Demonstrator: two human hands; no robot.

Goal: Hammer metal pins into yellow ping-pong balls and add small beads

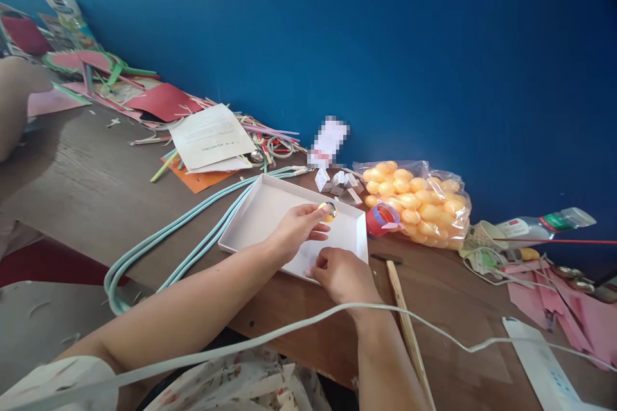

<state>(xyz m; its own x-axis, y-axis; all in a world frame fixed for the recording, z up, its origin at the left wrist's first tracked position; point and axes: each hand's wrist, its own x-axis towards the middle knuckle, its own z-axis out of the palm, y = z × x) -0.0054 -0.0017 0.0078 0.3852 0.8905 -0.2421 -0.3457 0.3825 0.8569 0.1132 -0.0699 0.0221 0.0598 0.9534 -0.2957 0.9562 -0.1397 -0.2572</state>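
we see the small yellow-and-silver round piece (pixel 330 211) at the fingertips of the left hand (pixel 296 231), toward two o'clock from its palm, above the white tray (pixel 277 202); it looks round, so we read no clear long axis; the right hand (pixel 344 275) is near but apart, the piece lying between eleven and twelve o'clock from its knuckles; the left thumb and forefinger are pinched on the piece, the other fingers loosely spread; the right fingers curl inward at the tray's five o'clock edge, and we cannot tell whether they hold anything; the hammer (pixel 407 318) lies on the surface (pixel 448 279) at four o'clock from the right hand; the bag of orange balls (pixel 409 200) sits at three o'clock from the piece.
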